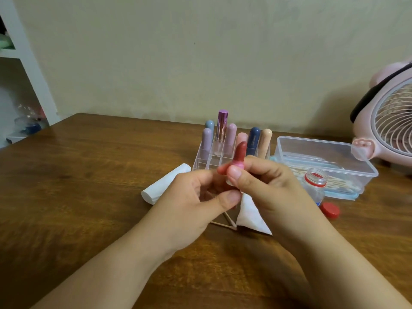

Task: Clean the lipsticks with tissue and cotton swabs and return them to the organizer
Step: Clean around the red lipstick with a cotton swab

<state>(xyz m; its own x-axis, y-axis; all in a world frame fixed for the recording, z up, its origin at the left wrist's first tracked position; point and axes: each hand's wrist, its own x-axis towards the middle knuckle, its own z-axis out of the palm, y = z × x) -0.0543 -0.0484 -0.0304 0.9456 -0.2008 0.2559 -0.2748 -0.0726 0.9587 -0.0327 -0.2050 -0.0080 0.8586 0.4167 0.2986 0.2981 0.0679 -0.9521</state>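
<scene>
One open lipstick [240, 156] | red bullet extended | pink collar | upright

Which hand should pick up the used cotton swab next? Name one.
Left. The left hand is nearer the cotton swab on the table, while the right hand grips the open lipstick.

A brown wooden table [89, 175] is holding a clear organizer [207, 160], a tissue roll [162, 186], a plastic box [323, 159], a red cap [330, 210] and a pink fan [388, 121].
</scene>
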